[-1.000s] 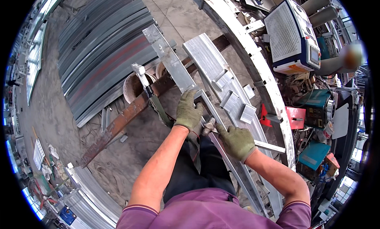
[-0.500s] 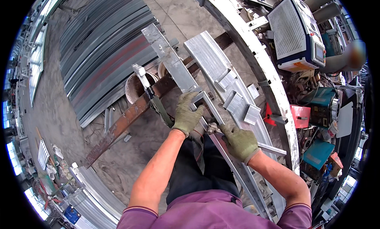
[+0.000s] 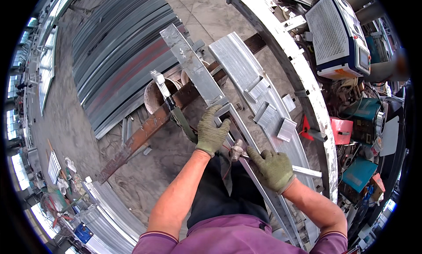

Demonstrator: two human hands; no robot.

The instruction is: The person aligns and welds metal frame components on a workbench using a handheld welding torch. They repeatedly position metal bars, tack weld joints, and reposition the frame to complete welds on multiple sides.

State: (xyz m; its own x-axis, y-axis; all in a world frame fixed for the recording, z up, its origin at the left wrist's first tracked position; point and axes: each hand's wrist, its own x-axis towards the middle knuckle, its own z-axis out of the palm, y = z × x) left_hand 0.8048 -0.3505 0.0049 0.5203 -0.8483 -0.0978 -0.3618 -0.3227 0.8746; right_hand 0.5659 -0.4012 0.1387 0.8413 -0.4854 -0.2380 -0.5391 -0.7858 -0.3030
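My gloved left hand (image 3: pixel 212 130) is closed around a small angled metal bracket (image 3: pixel 222 110), pressing it against a long grey steel channel (image 3: pixel 193 66). The channel runs from the far middle down past my right side. In my gloved right hand (image 3: pixel 273 169) is a hammer, its metal head (image 3: pixel 237 150) just over the channel's near part, close to my left fingers. The pale hammer handle (image 3: pixel 307 171) sticks out beyond the right hand. Left of my left hand, a tool with a green handle (image 3: pixel 181 122) leans near a rusty beam. Gloves hide part of the bracket.
A second wide channel (image 3: pixel 233 52) carries several short metal pieces (image 3: pixel 286 129). The rusty beam (image 3: pixel 143 130) crosses beneath, near a round bucket (image 3: pixel 154 98). Stacked steel profiles (image 3: pixel 127 52) lie far left. A long pale rail (image 3: pixel 313 104) and a white machine (image 3: pixel 332 34) stand right.
The hammer head has turned and shifted slightly toward me with my right hand. My left hand stays on the bracket. The whole view has moved a little.
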